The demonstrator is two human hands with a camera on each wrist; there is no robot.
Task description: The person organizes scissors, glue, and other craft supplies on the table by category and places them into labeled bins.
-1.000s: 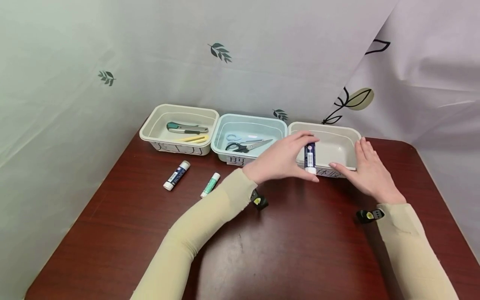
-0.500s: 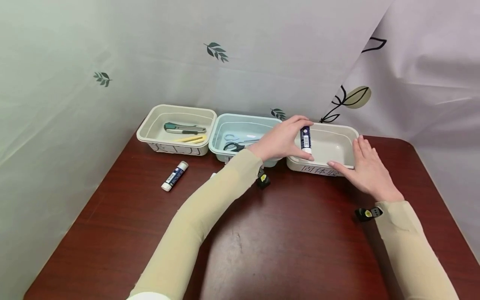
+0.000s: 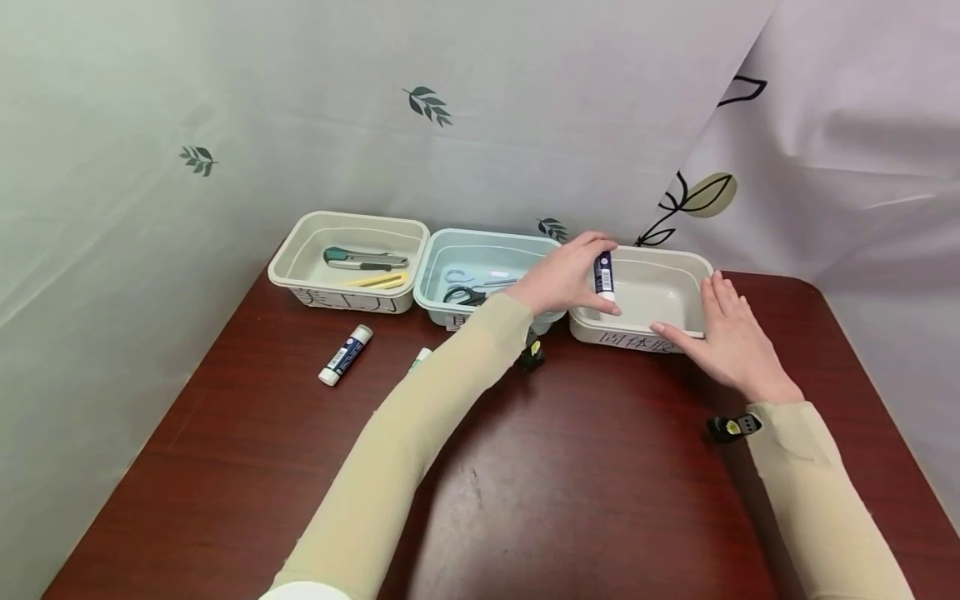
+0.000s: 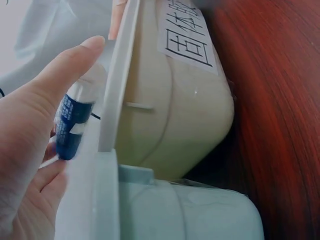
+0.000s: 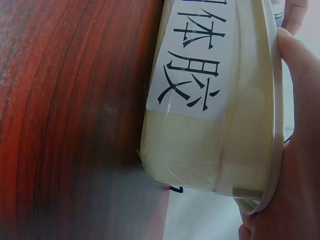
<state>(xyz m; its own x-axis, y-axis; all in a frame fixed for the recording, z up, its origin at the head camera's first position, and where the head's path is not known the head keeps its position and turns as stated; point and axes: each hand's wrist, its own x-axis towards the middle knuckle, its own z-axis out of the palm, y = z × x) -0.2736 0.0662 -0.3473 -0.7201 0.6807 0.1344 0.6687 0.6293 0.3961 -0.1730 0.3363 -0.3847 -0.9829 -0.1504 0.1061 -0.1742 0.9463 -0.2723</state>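
My left hand (image 3: 566, 277) pinches a navy-and-white glue stick (image 3: 604, 273) between thumb and fingers, over the left end of the right-hand cream bin (image 3: 630, 337). In the left wrist view the glue stick (image 4: 75, 122) shows its white end near the thumb, beside the rim. A paper label (image 5: 192, 60) with handwritten characters is stuck to this bin's front. My right hand (image 3: 738, 337) rests at the bin's right front corner, fingers extended along the side and thumb (image 5: 295, 50) at the front rim.
A pale blue bin (image 3: 442, 315) with scissors (image 3: 465, 295) stands in the middle, partly behind my left hand. The left cream bin (image 3: 288, 267) holds utility knives (image 3: 363, 259). Another navy glue stick (image 3: 346, 355) lies on the table; a green-and-white one (image 3: 422, 358) is mostly hidden by my sleeve.
My left hand has moved the glue stick away from me and slightly left, from the bin's front edge to over its left end. The right hand stays at the bin's corner.
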